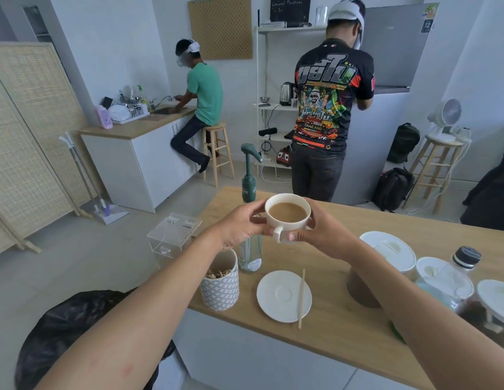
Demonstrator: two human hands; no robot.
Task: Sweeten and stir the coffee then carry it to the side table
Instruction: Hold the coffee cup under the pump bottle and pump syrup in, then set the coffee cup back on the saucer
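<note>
A white cup [288, 220] full of light brown milky coffee is held in the air above the wooden counter [343, 319], its handle turned toward me. My left hand [239, 228] wraps its left side and my right hand [322, 233] wraps its right side. Below it on the counter lies an empty white saucer [283, 296] with a wooden stir stick [302, 298] resting across its right edge. A syrup bottle with a green pump [249, 190] stands behind my left hand, partly hidden by it.
A patterned holder of wooden sticks [220, 285] and a clear acrylic box [173, 233] sit at the counter's left end. White lidded containers [388, 249] and a dark-capped bottle [467, 258] crowd the right. A black bin bag [76, 319] is lower left. Two people stand beyond.
</note>
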